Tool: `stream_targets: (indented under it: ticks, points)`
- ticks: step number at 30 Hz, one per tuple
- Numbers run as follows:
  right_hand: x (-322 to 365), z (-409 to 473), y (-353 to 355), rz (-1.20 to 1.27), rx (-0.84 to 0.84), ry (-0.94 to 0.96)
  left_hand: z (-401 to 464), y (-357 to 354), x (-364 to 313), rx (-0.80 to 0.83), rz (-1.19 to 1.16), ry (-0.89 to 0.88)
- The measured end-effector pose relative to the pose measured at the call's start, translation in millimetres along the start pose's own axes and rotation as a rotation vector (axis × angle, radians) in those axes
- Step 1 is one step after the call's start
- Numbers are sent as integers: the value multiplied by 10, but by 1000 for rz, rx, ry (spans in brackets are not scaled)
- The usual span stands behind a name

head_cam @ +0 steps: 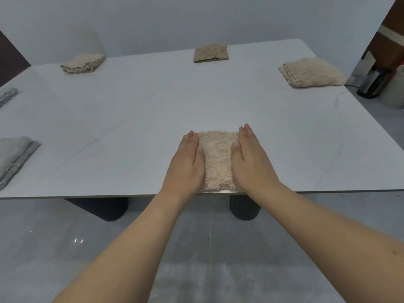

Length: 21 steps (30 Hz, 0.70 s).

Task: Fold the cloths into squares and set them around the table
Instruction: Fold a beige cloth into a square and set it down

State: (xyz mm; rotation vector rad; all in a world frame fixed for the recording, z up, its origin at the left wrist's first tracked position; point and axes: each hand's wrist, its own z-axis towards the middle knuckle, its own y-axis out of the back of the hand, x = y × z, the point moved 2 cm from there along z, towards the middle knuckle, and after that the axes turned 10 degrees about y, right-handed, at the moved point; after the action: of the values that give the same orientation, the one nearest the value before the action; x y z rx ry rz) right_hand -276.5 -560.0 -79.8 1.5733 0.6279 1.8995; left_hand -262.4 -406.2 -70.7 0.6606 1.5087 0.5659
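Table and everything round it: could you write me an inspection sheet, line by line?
Surface: pale marbled table, dark legs beneath.
Job's things: folded beige cloth at the near edge; three more beige cloths, far left, far middle, far right; two grey cloths at left, near and farther.
Clutter: nothing seen.
Hands: left hand and right hand, flat with straight fingers, flank the near cloth.
Cables: nothing seen.
Surroundings: grey wall, glossy floor, dark metal container at right.

Two grey cloths (pixel 15 158) at the left are cropped by the frame edge — the hands (pixel 185 162) cover the beige cloth's (pixel 218 160) sides.
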Motion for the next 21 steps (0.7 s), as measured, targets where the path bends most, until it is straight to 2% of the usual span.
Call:
stream_targets:
  ticks: [6, 9, 13, 16, 21]
  points:
    - [-112, 16, 22, -373, 108, 9, 19, -88, 72, -65, 258, -8]
    - [-188, -18, 104, -427, 171, 18, 24, -59, 72, -42, 289, -26]
    - [-200, -27, 176, -383, 227, 24, 19, -8, 47, 28, 228, 24]
    - [-170, 22, 343, -342, 250, 40, -38, 98, -24, -54, 178, 85]
    - [-88, 314, 732, -479, 367, 250, -179, 241, -172, -230, 227, 202]
